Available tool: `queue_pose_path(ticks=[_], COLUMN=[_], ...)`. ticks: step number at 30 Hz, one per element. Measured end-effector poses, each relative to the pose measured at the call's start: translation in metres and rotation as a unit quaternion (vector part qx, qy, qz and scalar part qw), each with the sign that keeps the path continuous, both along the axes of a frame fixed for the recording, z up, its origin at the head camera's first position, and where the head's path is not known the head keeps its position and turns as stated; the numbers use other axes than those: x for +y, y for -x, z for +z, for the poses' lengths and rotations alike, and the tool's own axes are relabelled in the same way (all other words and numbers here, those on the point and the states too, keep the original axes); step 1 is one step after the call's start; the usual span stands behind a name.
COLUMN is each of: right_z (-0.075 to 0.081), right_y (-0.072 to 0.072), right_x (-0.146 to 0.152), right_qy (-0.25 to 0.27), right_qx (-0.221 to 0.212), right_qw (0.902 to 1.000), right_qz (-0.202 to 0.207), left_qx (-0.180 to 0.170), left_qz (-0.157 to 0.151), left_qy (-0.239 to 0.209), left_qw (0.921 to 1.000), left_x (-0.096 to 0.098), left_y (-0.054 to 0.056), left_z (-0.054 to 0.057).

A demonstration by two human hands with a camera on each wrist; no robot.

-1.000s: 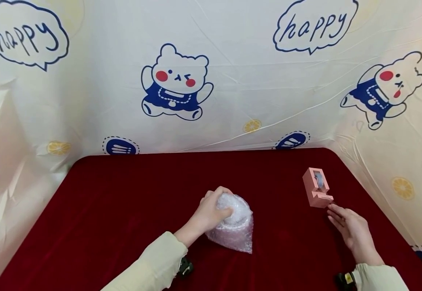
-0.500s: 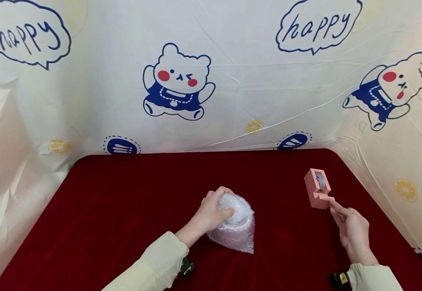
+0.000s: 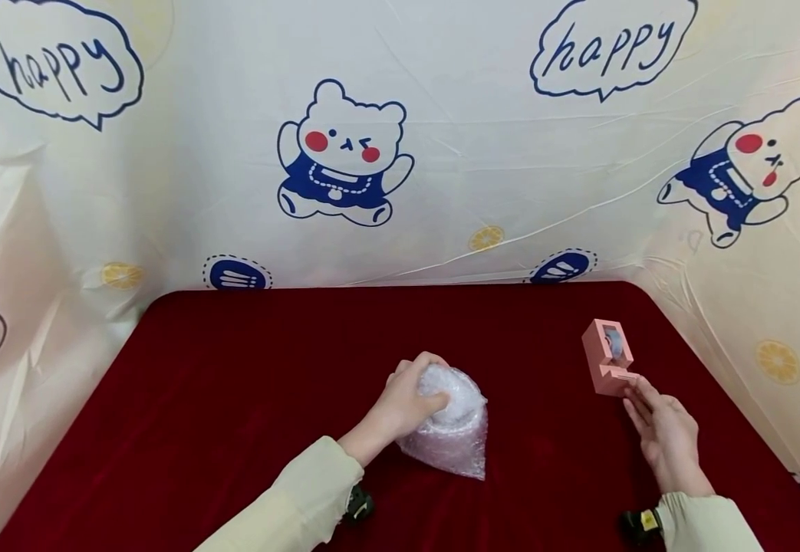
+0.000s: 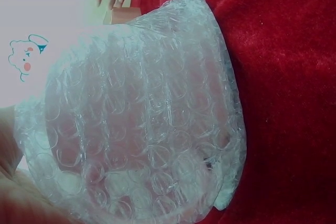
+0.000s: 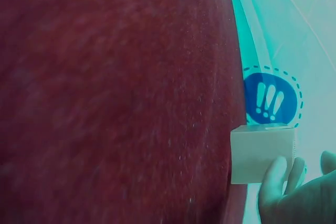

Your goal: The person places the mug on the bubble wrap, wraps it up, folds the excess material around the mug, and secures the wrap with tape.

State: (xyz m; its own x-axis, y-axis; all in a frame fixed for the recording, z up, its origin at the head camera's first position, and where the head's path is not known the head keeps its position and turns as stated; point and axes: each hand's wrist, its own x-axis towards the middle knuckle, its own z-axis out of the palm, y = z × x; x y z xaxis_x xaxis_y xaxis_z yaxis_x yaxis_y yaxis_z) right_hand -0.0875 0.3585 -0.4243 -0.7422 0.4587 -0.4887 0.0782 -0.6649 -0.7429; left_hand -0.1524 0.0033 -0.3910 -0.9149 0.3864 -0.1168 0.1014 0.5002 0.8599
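In the head view my left hand (image 3: 403, 399) grips a bubble-wrapped bundle (image 3: 451, 441), its thumb and fingers curled round the rounded top. Clear bubble wrap (image 4: 152, 103) fills much of the left wrist view; what lies inside looks round and pale but is hidden. To the right stands a pink tape dispenser (image 3: 607, 356) with a bluish roll of tape (image 3: 613, 343) in it. My right hand (image 3: 669, 437) reaches to its near end, fingers fairly straight, fingertips at the cutting edge. The right wrist view shows those fingers (image 5: 274, 177) against the dispenser's front face (image 5: 262, 156).
A dark red velvet cloth (image 3: 268, 368) covers the table. White sheeting (image 3: 455, 169) printed with bears and "happy" bubbles rises behind it and along both sides. The dispenser stands near the table's right edge.
My right fingertips have come up from beside the dispenser's near corner to its front cutting edge. The left hand keeps its hold on the bundle. The whole head view has shifted slightly.
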Motion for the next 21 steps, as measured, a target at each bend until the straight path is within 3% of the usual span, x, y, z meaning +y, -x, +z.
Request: queue_pose_path(ticks=[3,8,16,21], right_z=[0.000,-0.002,-0.005,-0.006], right_y=[0.007,0.014,0.016,0.015], right_x=[-0.003,-0.008,-0.007,-0.007], right_qy=[-0.009,-0.078,-0.118,-0.200], right_qx=[-0.062,-0.129,-0.131,-0.154], right_qw=[0.9979,0.9878,0.9836,0.9674], right_qz=[-0.019,-0.039,-0.040,-0.007], left_qx=[0.000,0.001,0.002,0.004], left_qz=[0.003,0.002,0.002,0.004], left_qy=[0.000,-0.001,-0.004,-0.003], left_qw=[1.0000,1.0000,1.0000,1.0000], left_x=[0.000,0.000,0.002,0.002], left_y=[0.000,0.000,-0.001,-0.001], left_z=[-0.001,-0.001,0.000,0.000])
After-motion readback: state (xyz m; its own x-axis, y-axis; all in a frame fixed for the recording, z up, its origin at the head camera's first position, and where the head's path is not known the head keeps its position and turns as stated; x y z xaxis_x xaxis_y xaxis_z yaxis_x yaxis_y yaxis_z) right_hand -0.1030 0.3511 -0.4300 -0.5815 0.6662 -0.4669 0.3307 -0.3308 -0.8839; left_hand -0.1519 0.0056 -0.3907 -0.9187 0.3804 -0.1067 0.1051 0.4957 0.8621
